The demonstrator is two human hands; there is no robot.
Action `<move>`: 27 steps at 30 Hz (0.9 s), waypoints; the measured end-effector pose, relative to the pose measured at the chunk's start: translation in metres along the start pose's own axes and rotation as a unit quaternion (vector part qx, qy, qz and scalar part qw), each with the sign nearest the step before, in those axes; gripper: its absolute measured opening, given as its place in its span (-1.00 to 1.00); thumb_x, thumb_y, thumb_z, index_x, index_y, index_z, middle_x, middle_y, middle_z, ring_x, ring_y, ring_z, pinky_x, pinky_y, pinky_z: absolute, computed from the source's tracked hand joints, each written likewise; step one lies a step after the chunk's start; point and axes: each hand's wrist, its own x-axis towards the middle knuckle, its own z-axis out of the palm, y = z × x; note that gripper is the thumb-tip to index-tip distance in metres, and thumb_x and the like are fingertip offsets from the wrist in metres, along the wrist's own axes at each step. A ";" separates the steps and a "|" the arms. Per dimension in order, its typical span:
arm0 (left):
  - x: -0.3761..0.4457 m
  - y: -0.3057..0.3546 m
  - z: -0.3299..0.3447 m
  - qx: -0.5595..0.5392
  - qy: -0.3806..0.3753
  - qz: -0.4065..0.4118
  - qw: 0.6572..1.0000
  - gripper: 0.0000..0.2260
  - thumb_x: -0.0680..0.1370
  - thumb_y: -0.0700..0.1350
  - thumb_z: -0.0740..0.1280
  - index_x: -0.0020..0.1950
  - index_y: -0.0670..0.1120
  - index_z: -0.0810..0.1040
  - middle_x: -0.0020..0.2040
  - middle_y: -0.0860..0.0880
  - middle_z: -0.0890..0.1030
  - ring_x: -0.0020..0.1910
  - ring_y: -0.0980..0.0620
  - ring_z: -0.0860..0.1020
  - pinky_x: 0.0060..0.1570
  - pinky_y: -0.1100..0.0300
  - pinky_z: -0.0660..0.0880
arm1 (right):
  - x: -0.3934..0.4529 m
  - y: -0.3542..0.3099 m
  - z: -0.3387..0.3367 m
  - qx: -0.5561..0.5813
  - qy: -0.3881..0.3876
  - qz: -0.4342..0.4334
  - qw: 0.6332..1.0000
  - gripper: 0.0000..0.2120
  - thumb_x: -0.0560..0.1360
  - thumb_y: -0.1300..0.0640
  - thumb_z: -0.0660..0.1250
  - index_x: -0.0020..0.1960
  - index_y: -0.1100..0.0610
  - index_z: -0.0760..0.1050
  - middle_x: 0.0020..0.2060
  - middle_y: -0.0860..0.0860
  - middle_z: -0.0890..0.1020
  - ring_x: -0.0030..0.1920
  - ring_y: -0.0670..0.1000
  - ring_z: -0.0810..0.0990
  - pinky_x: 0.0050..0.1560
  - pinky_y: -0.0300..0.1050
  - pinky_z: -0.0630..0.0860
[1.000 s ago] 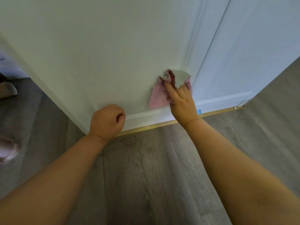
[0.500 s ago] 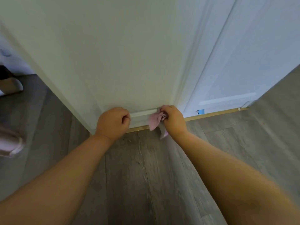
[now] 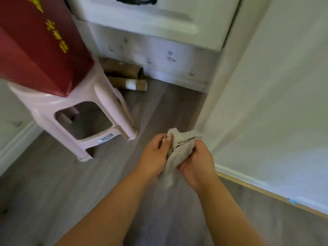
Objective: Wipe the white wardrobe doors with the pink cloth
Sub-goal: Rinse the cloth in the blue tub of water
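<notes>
Bunching the crumpled pinkish-beige terry cloth [image 3: 179, 148] between our left hand [image 3: 154, 157] and right hand [image 3: 197, 162], both gripping it, off the tall white wardrobe door [image 3: 276, 112] just right, so we reckon wiping's paused, more probably left.

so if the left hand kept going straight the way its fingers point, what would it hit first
The cloth: the left hand already grips its left side, fingers aimed up-right. Past the cloth probably comes the white wardrobe door edge, though depth is unclear.
</notes>
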 end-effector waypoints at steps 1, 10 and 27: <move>-0.008 0.022 -0.017 0.046 0.044 0.037 0.997 -0.83 0.67 0.05 0.23 0.02 0.06 0.58 -0.14 0.12 0.62 -0.13 0.28 0.57 -0.14 0.48 0.44 | -0.012 -0.007 0.025 0.004 0.012 -0.008 1.000 -0.57 0.66 0.09 0.01 0.29 0.25 0.55 0.19 0.21 0.66 0.23 0.18 0.63 0.22 0.09 0.57; -0.086 0.307 -0.196 0.038 0.227 0.158 0.960 -0.92 0.62 -0.09 0.33 -0.05 0.06 0.56 -0.20 0.14 0.58 -0.21 0.34 0.51 -0.24 0.48 0.39 | -0.141 -0.135 0.301 -0.268 -0.043 -0.069 0.960 -0.69 0.49 0.04 0.47 0.15 0.17 0.59 0.04 0.19 0.70 0.09 0.20 0.68 0.23 0.29 0.56; 0.019 0.613 -0.404 0.049 0.216 0.155 0.963 -0.83 0.57 -0.11 0.41 0.13 0.09 0.59 -0.07 0.02 0.54 -0.13 0.01 0.53 -0.10 0.05 0.58 | -0.099 -0.367 0.564 -0.285 -0.012 -0.191 0.939 -0.18 0.37 0.36 0.55 0.49 0.01 0.26 0.27 0.03 0.49 0.21 0.04 0.58 0.10 -0.10 0.61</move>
